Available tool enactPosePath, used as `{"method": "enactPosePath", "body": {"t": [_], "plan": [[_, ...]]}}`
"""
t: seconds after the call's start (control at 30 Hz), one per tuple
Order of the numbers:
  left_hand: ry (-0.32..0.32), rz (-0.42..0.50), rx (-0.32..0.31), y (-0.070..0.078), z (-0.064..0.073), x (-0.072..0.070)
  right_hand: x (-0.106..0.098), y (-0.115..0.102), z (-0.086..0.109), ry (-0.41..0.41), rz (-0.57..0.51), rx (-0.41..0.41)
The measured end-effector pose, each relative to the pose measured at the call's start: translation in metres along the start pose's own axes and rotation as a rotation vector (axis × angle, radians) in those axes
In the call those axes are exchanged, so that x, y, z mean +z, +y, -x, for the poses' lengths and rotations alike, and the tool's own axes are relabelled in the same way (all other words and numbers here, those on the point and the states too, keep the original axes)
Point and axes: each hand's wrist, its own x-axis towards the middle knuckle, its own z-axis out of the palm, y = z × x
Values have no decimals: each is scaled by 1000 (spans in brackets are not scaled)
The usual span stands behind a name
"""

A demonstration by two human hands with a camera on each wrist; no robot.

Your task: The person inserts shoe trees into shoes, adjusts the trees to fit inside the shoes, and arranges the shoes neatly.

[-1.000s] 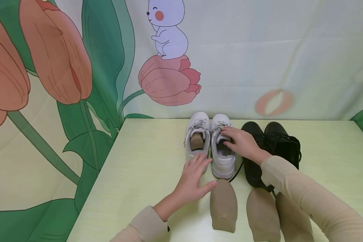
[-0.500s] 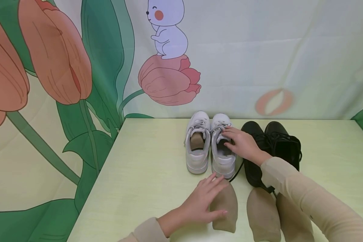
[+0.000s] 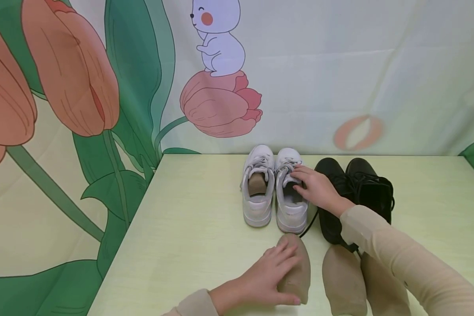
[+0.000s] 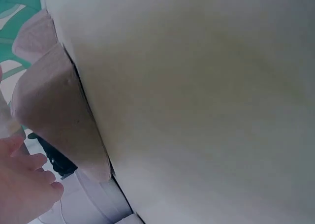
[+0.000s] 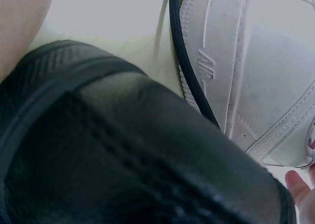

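My left hand (image 3: 266,276) is over a brown, tapered shoe insert (image 3: 302,263) on the table, its fingers spread and loosely bent. In the left wrist view the fingers look apart from that insert (image 4: 59,111). My right hand (image 3: 320,188) holds the right white sneaker (image 3: 292,215) by its tongue, the thumb at the shoe opening. The interior of this sneaker looks dark. Beside it stands the left white sneaker (image 3: 256,215), with a brown insert (image 3: 257,184) inside. Much of the right hand is out of the right wrist view.
A pair of black lace-up shoes (image 3: 329,230) stands to the right, under my right forearm. A black lace (image 3: 309,226) runs out toward the white sneaker. Two more brown inserts (image 3: 343,281) lie in front of the black shoes. A printed curtain (image 3: 300,87) hangs behind the table.
My left hand has moved from the heel of the left white sneaker, toward me and to the right, over the insert. My right hand has stayed at the right sneaker.
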Motion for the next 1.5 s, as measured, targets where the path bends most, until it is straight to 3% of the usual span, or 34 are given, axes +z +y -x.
{"method": "enactPosePath", "body": {"t": [0.13,0.47,0.8,1.03,1.5], "plan": [[-72,21,-20,1,0,2,0,0,0,2,7,-2],[-146,43,-55,4,0,3,1,-1,0,6,17,-4],[-135,-37,-30,5,3,4,2,0,0,17,35,-15],[-159,-62,-44,7,2,3,3,0,0,3,32,-2],[-136,-127,-52,10,2,5,4,-1,0,52,88,-24]]}}
